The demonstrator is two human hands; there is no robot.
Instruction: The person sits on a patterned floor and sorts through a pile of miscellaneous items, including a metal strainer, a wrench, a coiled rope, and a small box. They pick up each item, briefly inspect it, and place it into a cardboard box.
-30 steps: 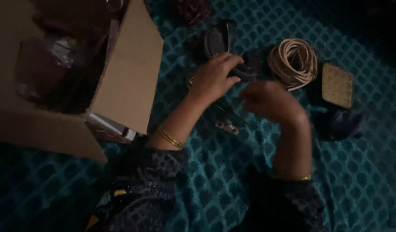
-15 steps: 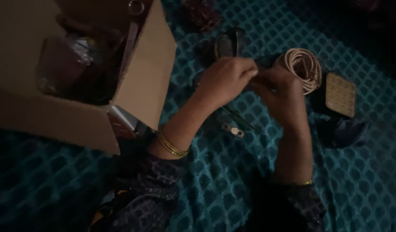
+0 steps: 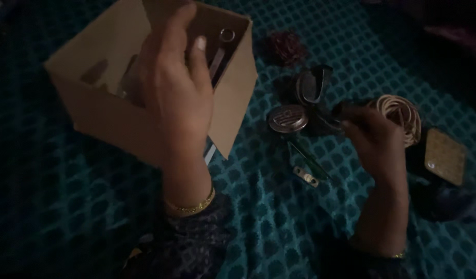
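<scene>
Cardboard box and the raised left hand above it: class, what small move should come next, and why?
Probably lower the left hand into the cardboard box. It hangs over the open top, fingers loosely curled, apparently empty, while the right hand grips a small dark object beside the coiled cord.

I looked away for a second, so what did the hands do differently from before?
The left hand let go of the dark thing and rose up over the cardboard box. The right hand keeps hold of that small dark thing. The cord coil and round tin stayed on the cloth.
</scene>
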